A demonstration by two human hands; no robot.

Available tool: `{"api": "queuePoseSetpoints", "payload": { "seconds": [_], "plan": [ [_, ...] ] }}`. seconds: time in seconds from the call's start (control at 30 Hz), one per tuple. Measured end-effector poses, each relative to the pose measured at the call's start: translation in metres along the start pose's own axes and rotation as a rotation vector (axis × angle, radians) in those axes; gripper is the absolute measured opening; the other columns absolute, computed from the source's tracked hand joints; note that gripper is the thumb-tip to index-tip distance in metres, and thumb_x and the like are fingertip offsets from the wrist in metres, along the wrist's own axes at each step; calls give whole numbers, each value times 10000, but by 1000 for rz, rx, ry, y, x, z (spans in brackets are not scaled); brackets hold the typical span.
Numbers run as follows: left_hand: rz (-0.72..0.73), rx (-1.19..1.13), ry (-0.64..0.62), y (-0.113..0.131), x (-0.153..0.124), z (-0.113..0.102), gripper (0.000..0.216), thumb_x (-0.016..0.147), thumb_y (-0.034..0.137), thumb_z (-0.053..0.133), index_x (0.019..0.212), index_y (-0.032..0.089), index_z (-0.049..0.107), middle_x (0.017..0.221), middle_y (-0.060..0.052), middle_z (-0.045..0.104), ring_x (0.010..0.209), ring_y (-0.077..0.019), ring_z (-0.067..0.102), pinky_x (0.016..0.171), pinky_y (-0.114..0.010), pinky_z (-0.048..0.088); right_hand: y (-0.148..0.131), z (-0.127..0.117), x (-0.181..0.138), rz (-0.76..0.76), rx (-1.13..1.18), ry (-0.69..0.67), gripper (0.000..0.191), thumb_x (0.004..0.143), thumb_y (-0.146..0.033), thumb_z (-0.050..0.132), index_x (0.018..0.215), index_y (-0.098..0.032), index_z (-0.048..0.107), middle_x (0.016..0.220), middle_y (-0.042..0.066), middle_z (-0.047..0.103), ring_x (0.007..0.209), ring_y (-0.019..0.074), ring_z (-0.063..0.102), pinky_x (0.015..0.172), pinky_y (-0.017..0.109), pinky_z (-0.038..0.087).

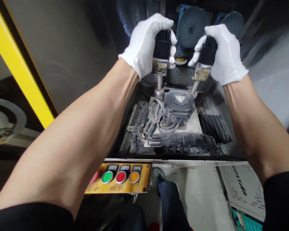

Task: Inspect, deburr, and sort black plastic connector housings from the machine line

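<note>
Both my hands wear white gloves and reach into a machine bay. My left hand point(146, 43) is closed round a black block-shaped part with a brass-coloured base point(161, 53), which sits on top of a metal spindle point(159, 85). My right hand point(225, 53) is closed round a second, matching black part point(205, 59) on a tilted spindle point(194, 87). Two round grey-blue polishing wheels point(191, 27) stand just behind the parts. Below the spindles sits a dark motor with a warning sticker point(178, 104) and a bundle of grey cables point(156, 126).
A yellow control panel point(139, 184) at the machine's front edge carries green, red and orange push buttons. Black bellows point(214, 128) lie right of the motor. A yellow frame bar point(19, 64) runs along the left. My leg and shoe point(163, 189) and cardboard point(243, 189) are on the floor.
</note>
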State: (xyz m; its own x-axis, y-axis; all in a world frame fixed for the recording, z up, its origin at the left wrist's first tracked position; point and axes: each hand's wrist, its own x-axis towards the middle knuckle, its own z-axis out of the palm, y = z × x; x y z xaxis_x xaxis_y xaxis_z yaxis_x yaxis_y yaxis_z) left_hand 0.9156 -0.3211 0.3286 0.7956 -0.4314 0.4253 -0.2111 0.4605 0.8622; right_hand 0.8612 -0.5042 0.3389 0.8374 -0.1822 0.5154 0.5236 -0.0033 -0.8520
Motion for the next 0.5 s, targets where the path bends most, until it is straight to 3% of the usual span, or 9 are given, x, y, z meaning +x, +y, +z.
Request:
{"api": "queuePoseSetpoints", "payload": {
  "seconds": [0.13, 0.27, 0.37, 0.5],
  "plan": [
    [-14, -10, -40, 7, 3, -5, 352, 1020, 286, 523, 727, 112, 610, 633, -32, 605, 498, -180, 623, 492, -328, 601, 2, -7, 3, -24, -94, -59, 293, 868, -386, 604, 579, -345, 624, 700, -47, 696, 596, 197, 657, 558, 343, 636],
    [-132, 86, -228, 28, 7, -13, 332, 1052, 207, 456, 815, 86, 655, 698, -55, 671, 668, -187, 709, 727, -370, 636, 5, -12, 4, -43, -112, -63, 245, 750, -521, 723, 589, -376, 607, 747, -27, 695, 626, 240, 650, 651, 440, 652],
    [-97, 172, -413, 33, 11, -18, 305, 948, 92, 463, 787, 61, 719, 731, -99, 699, 763, -228, 731, 843, -434, 610, 6, -9, 2, -36, -71, -64, 243, 761, -478, 696, 560, -358, 630, 734, -21, 700, 604, 218, 644, 647, 434, 641],
    [23, 126, -383, 19, 15, -19, 178, 749, 193, 673, 582, 232, 719, 675, -80, 644, 637, -238, 627, 767, -465, 609, 4, -3, 0, -6, 14, 29, 319, 849, -340, 602, 547, -246, 646, 658, 15, 663, 502, 183, 639, 522, 373, 580]
  ]
}}
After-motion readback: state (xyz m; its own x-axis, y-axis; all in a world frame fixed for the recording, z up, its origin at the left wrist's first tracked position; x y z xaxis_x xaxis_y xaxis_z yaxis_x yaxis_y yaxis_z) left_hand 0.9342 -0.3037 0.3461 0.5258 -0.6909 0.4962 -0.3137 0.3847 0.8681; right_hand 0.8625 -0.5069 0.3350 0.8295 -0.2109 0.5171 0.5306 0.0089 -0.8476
